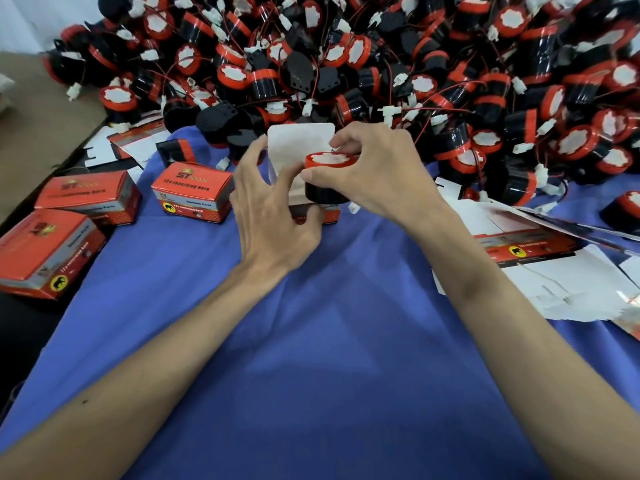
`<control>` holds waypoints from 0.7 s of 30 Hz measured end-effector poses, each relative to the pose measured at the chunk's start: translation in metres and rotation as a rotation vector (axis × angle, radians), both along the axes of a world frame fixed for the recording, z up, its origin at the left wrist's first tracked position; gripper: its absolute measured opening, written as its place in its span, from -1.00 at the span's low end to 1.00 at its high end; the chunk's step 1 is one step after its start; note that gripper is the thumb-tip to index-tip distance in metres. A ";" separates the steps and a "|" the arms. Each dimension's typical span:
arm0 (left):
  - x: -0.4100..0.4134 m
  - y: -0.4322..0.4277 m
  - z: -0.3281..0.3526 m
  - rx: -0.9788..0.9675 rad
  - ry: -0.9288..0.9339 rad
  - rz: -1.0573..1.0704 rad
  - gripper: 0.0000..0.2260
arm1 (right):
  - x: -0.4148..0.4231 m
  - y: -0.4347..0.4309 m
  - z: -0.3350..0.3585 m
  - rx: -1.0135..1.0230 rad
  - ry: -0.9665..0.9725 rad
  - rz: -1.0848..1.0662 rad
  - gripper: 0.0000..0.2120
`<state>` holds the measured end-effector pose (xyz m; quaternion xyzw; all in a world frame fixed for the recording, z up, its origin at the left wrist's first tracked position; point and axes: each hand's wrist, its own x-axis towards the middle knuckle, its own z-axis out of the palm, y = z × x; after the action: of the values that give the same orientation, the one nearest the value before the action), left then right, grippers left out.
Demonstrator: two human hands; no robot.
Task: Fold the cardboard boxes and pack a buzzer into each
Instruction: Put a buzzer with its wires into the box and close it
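My right hand pinches a buzzer by its red rim at the mouth of the open box, which my left hand clasps, fingers spread, to keep it upright for loading, on a blue-clothed surface with loose buzzers heaped along the far edge, closed boxes left, flat blanks right.

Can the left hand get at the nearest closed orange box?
Probably yes: only bare blue cloth separates the left hand from the closed orange cardboard box, though it holds the open white-flapped box.
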<state>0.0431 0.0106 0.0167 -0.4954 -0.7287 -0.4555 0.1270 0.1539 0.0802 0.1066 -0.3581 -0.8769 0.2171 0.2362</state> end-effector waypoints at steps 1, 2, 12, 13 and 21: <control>0.000 0.000 -0.002 0.052 0.045 -0.003 -0.50 | 0.000 0.000 0.000 -0.002 0.016 0.005 -0.43; 0.000 0.000 -0.003 0.098 0.072 0.002 -0.49 | 0.000 0.000 0.000 -0.003 0.037 0.015 -0.43; 0.004 0.002 -0.002 0.224 -0.073 -0.016 -0.52 | -0.003 -0.007 0.003 0.003 0.096 0.287 -0.37; 0.005 0.002 -0.002 0.240 -0.087 -0.014 -0.51 | -0.002 -0.007 0.003 0.000 0.071 0.303 -0.34; 0.008 -0.004 -0.003 0.353 -0.269 -0.032 -0.41 | 0.002 -0.007 0.006 0.183 -0.143 0.254 -0.33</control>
<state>0.0514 0.0066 0.0133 -0.4118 -0.6401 -0.6398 0.1063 0.1563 0.0736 0.1129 -0.2360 -0.9457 0.1383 0.1754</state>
